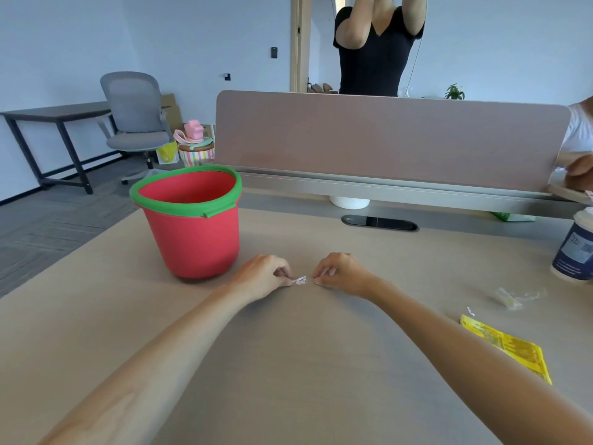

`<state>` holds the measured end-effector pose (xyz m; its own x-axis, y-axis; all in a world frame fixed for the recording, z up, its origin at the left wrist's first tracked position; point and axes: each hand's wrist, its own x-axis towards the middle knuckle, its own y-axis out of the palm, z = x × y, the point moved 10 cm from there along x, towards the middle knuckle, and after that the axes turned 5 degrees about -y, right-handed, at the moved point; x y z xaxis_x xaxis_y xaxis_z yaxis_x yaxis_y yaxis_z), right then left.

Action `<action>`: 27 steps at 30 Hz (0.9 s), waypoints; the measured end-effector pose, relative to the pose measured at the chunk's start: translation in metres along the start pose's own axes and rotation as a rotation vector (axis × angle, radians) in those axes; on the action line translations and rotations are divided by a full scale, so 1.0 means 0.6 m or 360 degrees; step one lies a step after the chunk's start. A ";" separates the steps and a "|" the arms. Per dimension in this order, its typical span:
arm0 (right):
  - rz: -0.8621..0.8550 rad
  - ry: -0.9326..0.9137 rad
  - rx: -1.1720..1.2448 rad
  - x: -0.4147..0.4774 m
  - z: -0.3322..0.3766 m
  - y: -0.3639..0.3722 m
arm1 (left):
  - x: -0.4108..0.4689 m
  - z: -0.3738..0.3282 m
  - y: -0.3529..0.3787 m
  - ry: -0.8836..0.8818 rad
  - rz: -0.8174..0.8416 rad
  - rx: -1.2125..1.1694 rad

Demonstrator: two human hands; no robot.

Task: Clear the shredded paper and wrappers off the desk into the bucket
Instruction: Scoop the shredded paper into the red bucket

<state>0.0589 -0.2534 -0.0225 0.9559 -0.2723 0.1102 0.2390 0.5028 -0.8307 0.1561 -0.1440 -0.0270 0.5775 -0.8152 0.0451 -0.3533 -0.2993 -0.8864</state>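
A red bucket (192, 229) with a green rim stands on the beige desk (288, 364), left of centre. Just right of its base, my left hand (264, 277) and my right hand (341, 273) rest on the desk, facing each other. Both pinch the ends of a small white paper scrap (301, 280) between their fingertips. To the right lie a yellow wrapper (510, 348), a clear crumpled wrapper (516, 298) and a tiny white shred (470, 311).
A dark paper cup (574, 252) stands at the right edge. A pink divider panel (385, 139) closes the desk's far side, with a cable slot (380, 223) before it. A person in black stands behind it; another person's hand (580, 171) shows at far right.
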 end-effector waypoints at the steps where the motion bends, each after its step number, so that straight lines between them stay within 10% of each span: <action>1: 0.0020 0.0002 0.0010 0.002 0.000 0.003 | 0.000 0.000 0.002 0.0009 -0.0003 0.0025; 27: 0.0343 -0.0247 -0.0151 0.029 0.033 0.021 | -0.006 0.017 0.001 0.0075 0.0024 -0.0011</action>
<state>0.0818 -0.2356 -0.0206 0.9994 -0.0349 0.0017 0.0173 0.4543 -0.8907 0.1613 -0.1362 -0.0324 0.5366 -0.8421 0.0535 -0.3671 -0.2900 -0.8838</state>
